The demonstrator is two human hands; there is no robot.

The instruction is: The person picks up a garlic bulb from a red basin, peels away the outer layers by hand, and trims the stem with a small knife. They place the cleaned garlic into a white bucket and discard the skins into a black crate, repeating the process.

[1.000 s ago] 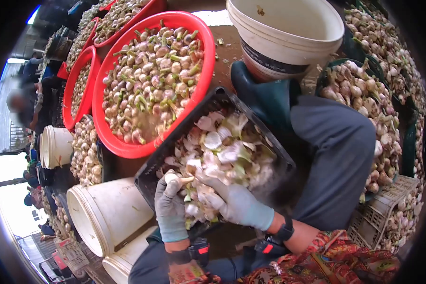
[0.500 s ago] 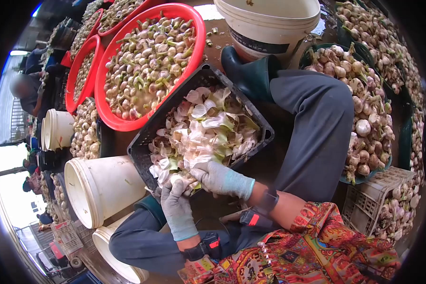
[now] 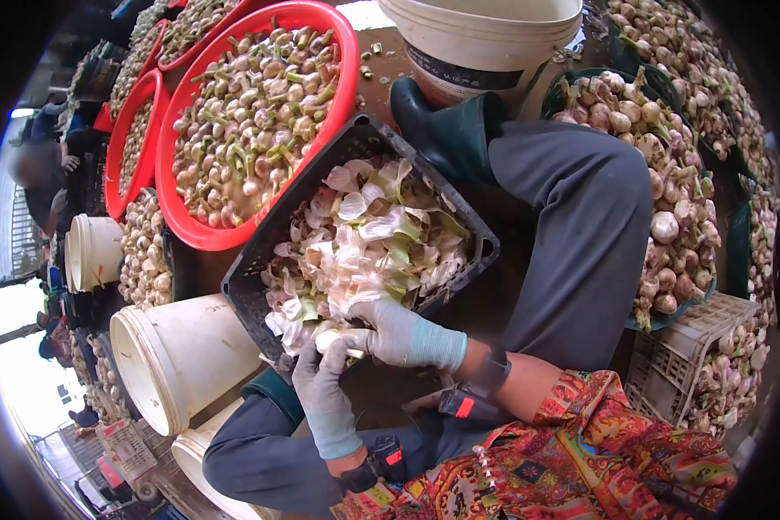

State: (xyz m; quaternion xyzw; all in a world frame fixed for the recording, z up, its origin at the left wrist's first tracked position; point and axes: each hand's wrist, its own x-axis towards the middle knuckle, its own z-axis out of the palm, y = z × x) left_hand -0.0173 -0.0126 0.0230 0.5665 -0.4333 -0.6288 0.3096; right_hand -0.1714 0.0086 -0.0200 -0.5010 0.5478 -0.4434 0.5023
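Both gloved hands meet at the near edge of the black crate, where a single garlic bulb is pinched between them: the left hand closes its fingers under and around the bulb from below, and the right hand curls its fingers over it from the right, thumb on top. The bulb sits just above the heap of peeled garlic skins that fills the crate, so a good deal of peeling looks done; the red basin heaped with cleaned bulbs beside the crate suggests the same. Plenty seems left, judging by the unpeeled garlic piled in the green basin at the right knee. The bulb's long axis lies roughly level, running left to right across the view, though which end is the stem cannot be told under the fingers.
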